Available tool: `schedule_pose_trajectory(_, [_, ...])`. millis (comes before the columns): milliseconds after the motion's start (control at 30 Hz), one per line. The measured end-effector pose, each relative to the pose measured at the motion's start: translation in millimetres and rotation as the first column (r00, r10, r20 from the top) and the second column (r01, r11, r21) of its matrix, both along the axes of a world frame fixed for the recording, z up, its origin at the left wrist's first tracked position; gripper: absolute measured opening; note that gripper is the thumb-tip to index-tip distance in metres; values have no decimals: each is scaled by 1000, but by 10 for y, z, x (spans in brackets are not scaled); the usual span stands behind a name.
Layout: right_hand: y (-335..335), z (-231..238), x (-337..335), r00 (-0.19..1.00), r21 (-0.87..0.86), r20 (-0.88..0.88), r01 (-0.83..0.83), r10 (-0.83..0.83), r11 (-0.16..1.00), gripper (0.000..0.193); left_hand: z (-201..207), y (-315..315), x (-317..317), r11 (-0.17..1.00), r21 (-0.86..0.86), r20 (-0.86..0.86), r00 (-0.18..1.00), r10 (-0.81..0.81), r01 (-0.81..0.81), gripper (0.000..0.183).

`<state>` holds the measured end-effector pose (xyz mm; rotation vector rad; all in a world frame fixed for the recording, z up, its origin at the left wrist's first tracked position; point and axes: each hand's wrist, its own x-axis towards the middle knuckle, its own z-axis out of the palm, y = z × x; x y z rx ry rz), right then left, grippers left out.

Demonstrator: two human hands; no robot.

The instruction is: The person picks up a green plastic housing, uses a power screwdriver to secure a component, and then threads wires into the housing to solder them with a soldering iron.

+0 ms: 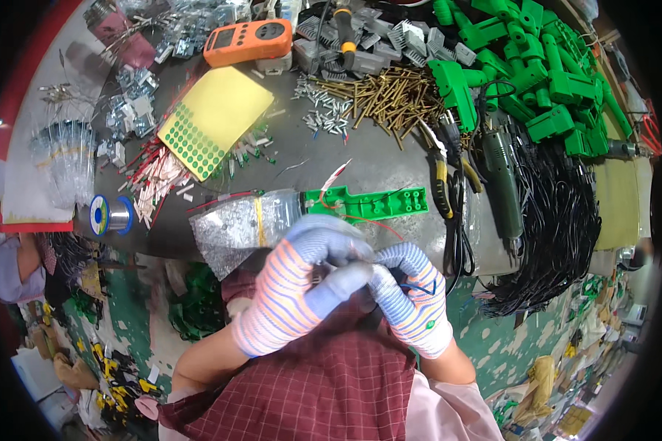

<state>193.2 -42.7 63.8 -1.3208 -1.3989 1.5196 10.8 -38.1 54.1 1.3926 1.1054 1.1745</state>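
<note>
Ideally, the thin blue wire (419,287) pinched between the gloved left hand (301,287) and right hand (412,294) should be kept taut, clear of the green plastic housing (368,202) on the worktop (375,162).

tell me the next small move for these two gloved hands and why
Probably keep both hands pinched together and finish working the thin wire between the fingertips. The left hand and right hand meet just below the green plastic part, and red wire runs from that part toward them, so pulling away might tug it.
</note>
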Motion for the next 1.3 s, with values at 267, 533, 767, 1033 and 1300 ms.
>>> schedule_pose_trajectory(267, [77, -59, -68, 878, 351, 479, -174, -16, 920, 21, -144, 22, -230, 920, -78, 317, 865, 388, -384, 24])
schedule_pose_trajectory(533, [179, -197, -190, 696, 431, 718, -424, -18, 796, 16, -332, -38, -278, 945, -8, 324, 893, 311, -327, 18])
schedule_pose_trajectory(767, [132, -151, -188, 776, 525, 606, -225, -175, 821, 11, -343, 124, -202, 908, 401, -525, 843, 120, 121, 20])
schedule_pose_trajectory(1033, [301, 136, 155, 799, 426, 445, 208, -404, 881, 14, -384, 193, -128, 915, 396, -391, 886, 247, -80, 10])
schedule_pose_trajectory(1300, [825, 33, 177, 985, 18, 129, 114, -115, 993, 24, -385, 186, -135, 978, 144, -211, 961, 179, -150, 13])
